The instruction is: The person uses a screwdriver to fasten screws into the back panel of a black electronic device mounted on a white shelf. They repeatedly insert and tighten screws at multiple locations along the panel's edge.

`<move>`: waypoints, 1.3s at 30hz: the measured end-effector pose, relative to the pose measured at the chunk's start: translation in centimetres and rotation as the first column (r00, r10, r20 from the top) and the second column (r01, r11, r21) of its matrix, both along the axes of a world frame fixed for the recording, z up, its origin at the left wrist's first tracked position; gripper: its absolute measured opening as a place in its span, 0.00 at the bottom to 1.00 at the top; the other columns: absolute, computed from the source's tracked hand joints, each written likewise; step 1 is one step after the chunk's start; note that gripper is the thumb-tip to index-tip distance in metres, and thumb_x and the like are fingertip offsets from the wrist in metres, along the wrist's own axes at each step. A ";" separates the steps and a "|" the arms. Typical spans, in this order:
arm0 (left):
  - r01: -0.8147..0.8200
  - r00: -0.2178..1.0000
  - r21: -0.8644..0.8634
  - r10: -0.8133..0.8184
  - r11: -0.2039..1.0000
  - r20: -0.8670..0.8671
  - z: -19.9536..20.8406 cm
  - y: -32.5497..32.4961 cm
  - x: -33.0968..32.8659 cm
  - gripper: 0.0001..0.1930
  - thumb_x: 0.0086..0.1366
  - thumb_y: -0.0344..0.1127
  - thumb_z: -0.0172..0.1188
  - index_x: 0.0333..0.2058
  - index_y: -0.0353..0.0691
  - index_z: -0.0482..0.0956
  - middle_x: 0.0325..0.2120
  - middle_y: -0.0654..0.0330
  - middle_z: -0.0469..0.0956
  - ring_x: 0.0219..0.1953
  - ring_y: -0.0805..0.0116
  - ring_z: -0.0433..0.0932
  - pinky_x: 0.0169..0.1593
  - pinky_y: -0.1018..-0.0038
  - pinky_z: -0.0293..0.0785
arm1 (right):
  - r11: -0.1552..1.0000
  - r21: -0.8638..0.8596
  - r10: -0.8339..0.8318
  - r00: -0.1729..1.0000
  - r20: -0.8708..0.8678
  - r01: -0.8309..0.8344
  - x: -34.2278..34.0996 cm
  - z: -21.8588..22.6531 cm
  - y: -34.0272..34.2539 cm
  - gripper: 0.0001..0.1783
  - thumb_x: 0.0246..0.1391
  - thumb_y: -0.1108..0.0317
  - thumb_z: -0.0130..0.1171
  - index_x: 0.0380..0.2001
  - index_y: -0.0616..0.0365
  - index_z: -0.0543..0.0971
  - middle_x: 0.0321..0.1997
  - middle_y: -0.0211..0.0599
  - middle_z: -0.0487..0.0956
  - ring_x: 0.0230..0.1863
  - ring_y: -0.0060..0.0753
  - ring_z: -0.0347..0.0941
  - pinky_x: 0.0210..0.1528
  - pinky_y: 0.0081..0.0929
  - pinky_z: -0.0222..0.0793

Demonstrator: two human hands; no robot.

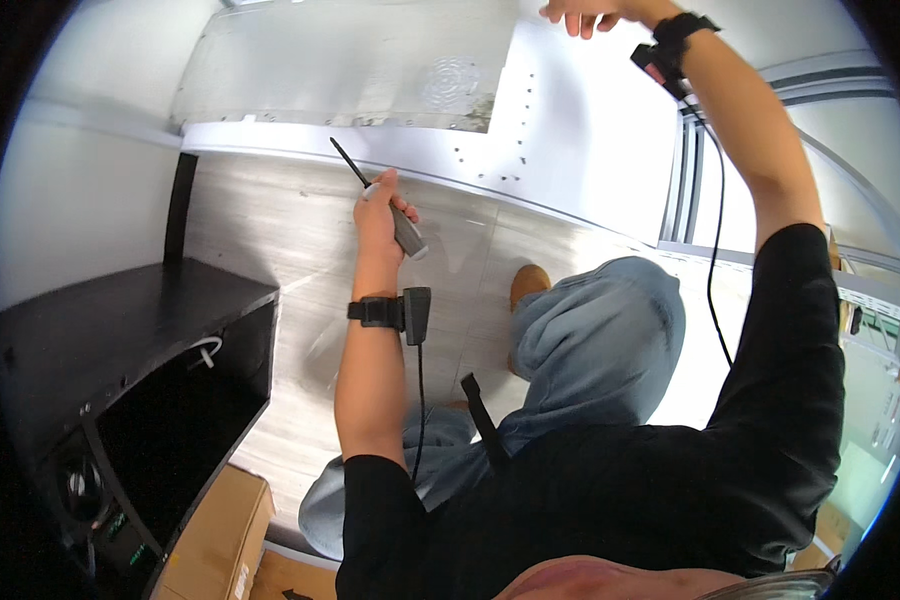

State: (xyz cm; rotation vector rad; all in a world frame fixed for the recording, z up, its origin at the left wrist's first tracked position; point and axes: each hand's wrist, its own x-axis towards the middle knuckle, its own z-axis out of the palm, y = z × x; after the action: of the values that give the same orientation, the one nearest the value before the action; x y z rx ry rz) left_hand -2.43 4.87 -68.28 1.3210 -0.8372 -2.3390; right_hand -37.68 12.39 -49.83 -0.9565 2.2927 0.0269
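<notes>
My left hand (378, 218) is closed around the handle of a screwdriver (408, 235). The grey-and-dark handle points down toward me, and the thin black shaft slants up and left to the edge of a white table (590, 150). At the top edge of the view, my right hand (595, 14) is over the table, partly cut off by the frame, with its visible fingers apart and nothing seen in them. Between the hands lies a flat grey panel (320, 65) with a round vent pattern. Several small dark screws (520, 160) are scattered beside the panel's right edge.
A black cabinet (100, 310) with an open front stands at the left, a cardboard box (215, 535) below it. Metal frame rails (682, 180) run along the table's right side. Black cables hang from both wrist straps. My bent knee (610, 320) is under the table's front edge.
</notes>
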 end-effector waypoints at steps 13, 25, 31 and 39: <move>0.060 0.983 -0.097 -0.042 0.994 0.179 -1.4 0.9 -6.9 0.23 0.65 0.48 0.53 0.53 0.39 0.65 0.31 0.58 0.75 0.16 0.73 0.69 0.21 0.75 0.68 | 0.903 -0.345 -0.271 0.963 0.011 0.257 -3.2 -25.0 6.8 0.19 0.49 0.54 0.60 0.34 0.58 0.75 0.36 0.43 0.78 0.38 0.41 0.74 0.42 0.32 0.69; -0.035 0.981 -0.095 0.052 0.995 0.185 -2.6 -0.3 -10.4 0.12 0.61 0.37 0.59 0.40 0.39 0.69 0.32 0.59 0.76 0.22 0.71 0.72 0.24 0.73 0.71 | 0.858 -0.397 -0.357 0.934 -0.005 0.326 -4.1 -27.3 5.1 0.13 0.51 0.61 0.59 0.30 0.61 0.75 0.29 0.43 0.79 0.33 0.38 0.77 0.37 0.32 0.71; -0.084 0.979 -0.123 0.105 0.989 0.172 -3.7 -0.7 -10.8 0.14 0.61 0.35 0.60 0.41 0.41 0.66 0.30 0.61 0.75 0.27 0.69 0.74 0.24 0.71 0.72 | 0.621 -0.515 -0.371 0.801 0.470 0.590 -1.6 -21.8 4.6 0.06 0.52 0.72 0.58 0.26 0.61 0.72 0.23 0.34 0.77 0.21 0.21 0.73 0.24 0.17 0.69; -0.238 0.962 0.138 0.253 0.961 -0.103 -1.8 -1.3 -11.4 0.06 0.60 0.26 0.56 0.33 0.32 0.68 0.26 0.53 0.73 0.22 0.67 0.73 0.24 0.72 0.73 | 0.538 -0.417 -0.278 0.621 0.733 0.733 4.0 -17.0 6.5 0.06 0.53 0.72 0.58 0.33 0.62 0.78 0.26 0.30 0.77 0.25 0.19 0.71 0.30 0.13 0.67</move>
State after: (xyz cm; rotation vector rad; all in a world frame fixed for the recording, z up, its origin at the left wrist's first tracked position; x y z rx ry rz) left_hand -13.81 3.61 -70.07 1.2386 -0.4678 -2.2750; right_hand -33.64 18.90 -66.78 -0.3858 1.8535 -1.3282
